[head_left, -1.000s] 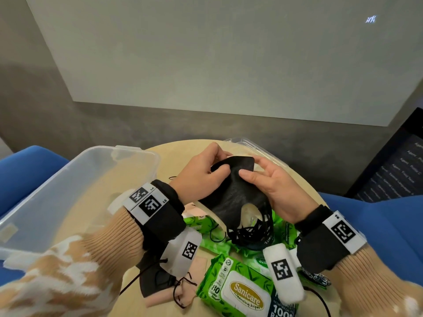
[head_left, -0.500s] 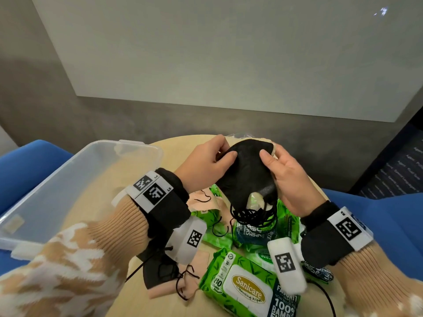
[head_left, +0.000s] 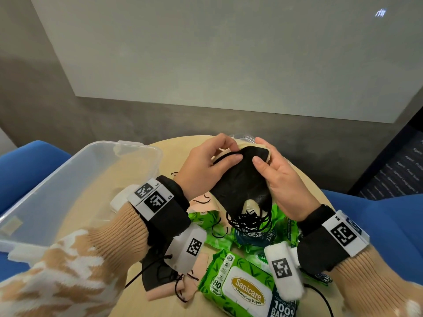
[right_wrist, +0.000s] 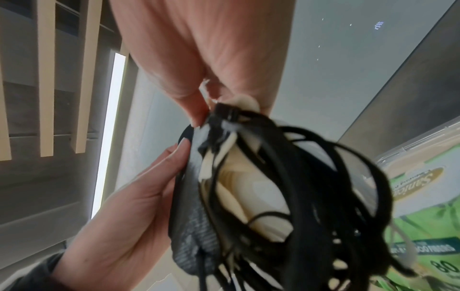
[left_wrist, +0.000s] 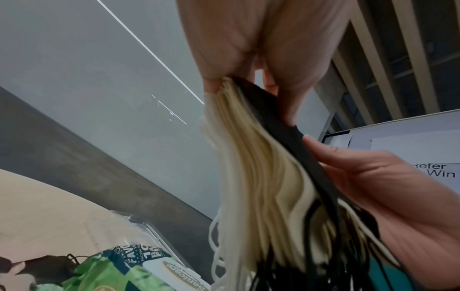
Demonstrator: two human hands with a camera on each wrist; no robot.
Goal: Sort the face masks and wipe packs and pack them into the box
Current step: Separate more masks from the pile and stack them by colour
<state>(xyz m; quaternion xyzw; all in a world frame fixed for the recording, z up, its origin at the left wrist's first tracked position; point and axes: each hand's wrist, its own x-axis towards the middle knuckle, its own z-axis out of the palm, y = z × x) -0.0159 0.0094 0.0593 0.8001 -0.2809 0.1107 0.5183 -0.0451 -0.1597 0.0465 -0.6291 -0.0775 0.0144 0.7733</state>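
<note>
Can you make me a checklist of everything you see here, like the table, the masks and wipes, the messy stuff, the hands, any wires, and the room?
Surface: round wooden table.
Job's things: stack of masks, black and cream, held up; green wipe packs and loose masks on the table; clear box at left.
Clutter: clear lid behind the hands.
Grippers: left hand and right hand both pinch the stack.
Cables: black cord near the right wrist.
Surroundings: blue seats, grey wall.
</note>
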